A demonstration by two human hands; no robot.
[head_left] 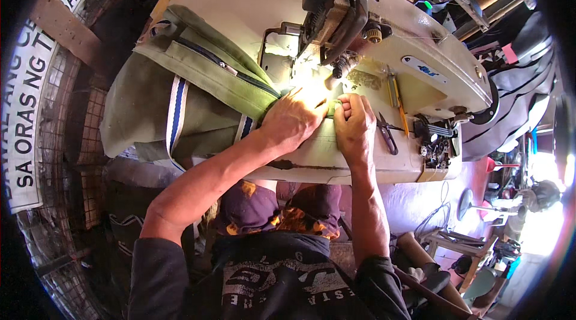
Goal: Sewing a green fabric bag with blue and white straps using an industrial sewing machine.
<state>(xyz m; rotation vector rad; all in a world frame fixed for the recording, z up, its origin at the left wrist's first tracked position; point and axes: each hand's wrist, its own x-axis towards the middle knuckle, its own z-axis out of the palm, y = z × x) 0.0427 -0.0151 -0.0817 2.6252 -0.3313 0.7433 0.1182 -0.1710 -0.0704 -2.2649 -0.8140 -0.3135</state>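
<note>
Green bag (141, 101) lay left of left hand (295, 117), which rested palm-down, half-curled, at its edge, hold unclear. Right hand (355, 119), fingertips closed, pinched green strip (331, 108). Bag seemed soft, light; best held along edge.

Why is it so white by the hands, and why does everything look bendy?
Head view: strong glare washes out the spot beside the left hand, by the sewing machine; head view: the fisheye lens bends straight edges, mostly near the border; head view: parts of the far right are overbright too.
</note>
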